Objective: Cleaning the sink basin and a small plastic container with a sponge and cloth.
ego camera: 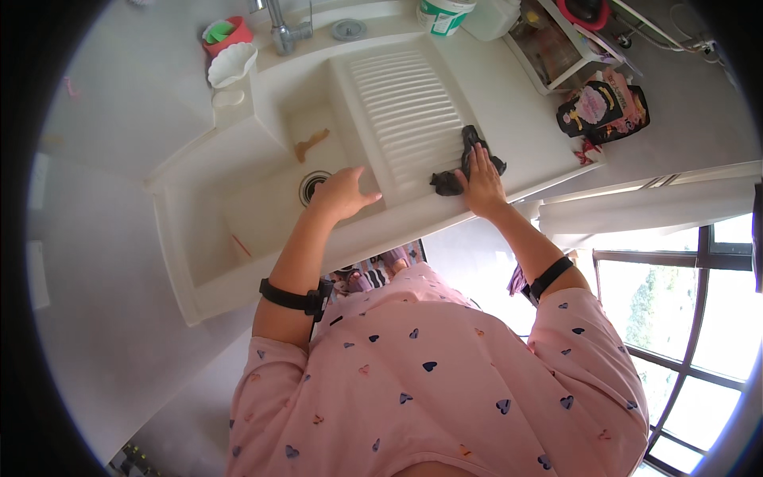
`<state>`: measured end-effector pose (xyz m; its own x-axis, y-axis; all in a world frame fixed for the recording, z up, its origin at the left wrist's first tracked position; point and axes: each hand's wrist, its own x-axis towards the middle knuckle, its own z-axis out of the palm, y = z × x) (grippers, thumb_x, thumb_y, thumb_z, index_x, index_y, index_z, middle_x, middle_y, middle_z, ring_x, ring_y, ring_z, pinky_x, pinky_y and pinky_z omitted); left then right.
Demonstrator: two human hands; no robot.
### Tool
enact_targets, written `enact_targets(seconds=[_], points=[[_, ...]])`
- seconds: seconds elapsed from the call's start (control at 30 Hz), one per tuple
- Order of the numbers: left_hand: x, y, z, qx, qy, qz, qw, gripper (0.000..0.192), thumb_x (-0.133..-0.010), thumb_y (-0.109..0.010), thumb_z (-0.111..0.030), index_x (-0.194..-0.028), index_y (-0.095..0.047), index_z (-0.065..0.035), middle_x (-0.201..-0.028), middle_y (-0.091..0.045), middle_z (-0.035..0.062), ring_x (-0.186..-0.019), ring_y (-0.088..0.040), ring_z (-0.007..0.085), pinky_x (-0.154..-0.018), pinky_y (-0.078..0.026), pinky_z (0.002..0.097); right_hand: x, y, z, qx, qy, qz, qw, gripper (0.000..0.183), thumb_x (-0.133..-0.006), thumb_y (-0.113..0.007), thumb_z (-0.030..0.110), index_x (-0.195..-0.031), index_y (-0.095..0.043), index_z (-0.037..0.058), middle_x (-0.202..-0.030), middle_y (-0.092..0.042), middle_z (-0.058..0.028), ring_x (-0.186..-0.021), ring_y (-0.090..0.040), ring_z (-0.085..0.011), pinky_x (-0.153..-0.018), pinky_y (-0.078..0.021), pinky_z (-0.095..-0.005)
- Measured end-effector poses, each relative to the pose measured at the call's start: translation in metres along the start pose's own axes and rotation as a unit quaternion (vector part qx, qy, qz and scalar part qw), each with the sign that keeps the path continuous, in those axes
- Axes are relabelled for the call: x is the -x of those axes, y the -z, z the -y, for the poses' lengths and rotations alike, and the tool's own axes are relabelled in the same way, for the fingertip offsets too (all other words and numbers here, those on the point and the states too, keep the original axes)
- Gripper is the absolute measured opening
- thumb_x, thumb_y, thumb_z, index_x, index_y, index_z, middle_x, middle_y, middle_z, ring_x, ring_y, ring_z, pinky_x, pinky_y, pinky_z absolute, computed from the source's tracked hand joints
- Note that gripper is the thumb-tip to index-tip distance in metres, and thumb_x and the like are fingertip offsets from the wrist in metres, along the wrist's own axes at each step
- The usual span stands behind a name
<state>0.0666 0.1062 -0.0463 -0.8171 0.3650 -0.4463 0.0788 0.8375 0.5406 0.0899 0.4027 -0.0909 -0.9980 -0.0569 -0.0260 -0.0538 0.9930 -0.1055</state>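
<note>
Before me is a white laundry sink with a deep basin [262,203] on the left and a ribbed washboard [405,101] on the right. My right hand [484,183] lies flat on a crumpled black cloth [471,140], which looks wet, at the washboard's lower right corner. Part of the cloth is hidden under the palm. Over the basin hovers my left hand [344,194], holding nothing, thumb and fingers apart. It partly covers the drain [309,184]. A tan strip [312,145], perhaps thin fabric, lies on the basin floor above the drain.
A chrome faucet [283,30] stands at the back beside a drain plug [348,30]. White shell-shaped dish [232,64] and soap [228,98] sit left. Along the right ledge are a tub [444,16], a plastic jug [492,18], a storage box [548,47] and detergent pouches [605,107].
</note>
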Motion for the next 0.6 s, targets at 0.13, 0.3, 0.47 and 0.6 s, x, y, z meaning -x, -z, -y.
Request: enact_targets(seconds=[0.13,0.3,0.47,0.6], points=[[0.002,-0.011,0.018,0.004,-0.016,-0.019,1.0,0.073,-0.077,-0.063,-0.044,-0.131,-0.039,-0.0016,-0.131,-0.044,0.0201,-0.12,-0.044,0.032,-0.097,-0.037,0.0396,0.022,-0.001,0.023,-0.024,0.004,-0.074,0.997,0.041,-0.088,-0.05,0.024,-0.119,-0.048,-0.0033,-0.138,-0.034,-0.0172,-0.12,-0.04,-0.0335,-0.098,-0.036,-0.0399],[0.011,-0.014,0.028,-0.003,-0.008,-0.013,1.0,0.075,-0.075,-0.063,-0.046,-0.13,-0.04,-0.0011,-0.128,-0.047,0.0193,-0.118,-0.047,0.0312,-0.095,-0.039,0.0404,0.048,-0.016,0.087,-0.162,0.121,-0.123,0.972,0.033,-0.071,-0.062,0.008,-0.103,-0.058,0.0029,-0.126,-0.051,-0.0076,-0.098,-0.057,-0.0316,-0.087,-0.0462,-0.0387],[0.014,-0.032,0.036,-0.021,-0.036,-0.005,0.999,0.078,-0.073,-0.067,-0.045,-0.13,-0.039,0.0,-0.124,-0.05,0.0207,-0.114,-0.049,0.0333,-0.094,-0.04,0.0403,0.032,0.0,0.111,-0.351,0.115,-0.032,0.929,0.037,-0.071,-0.062,0.001,-0.108,-0.058,0.0052,-0.106,-0.061,-0.0141,-0.094,-0.059,-0.033,-0.081,-0.0474,-0.0372],[0.024,-0.037,0.042,0.0,-0.042,0.03,0.999,0.082,-0.071,-0.069,-0.046,-0.131,-0.037,0.001,-0.124,-0.049,0.0235,-0.115,-0.048,0.0346,-0.095,-0.039,0.0399,0.019,0.033,0.079,-0.4,-0.011,-0.253,0.881,0.026,-0.08,-0.057,-0.002,-0.105,-0.059,0.003,-0.09,-0.064,-0.0142,-0.084,-0.064,-0.0238,-0.074,-0.0481,-0.0287]])
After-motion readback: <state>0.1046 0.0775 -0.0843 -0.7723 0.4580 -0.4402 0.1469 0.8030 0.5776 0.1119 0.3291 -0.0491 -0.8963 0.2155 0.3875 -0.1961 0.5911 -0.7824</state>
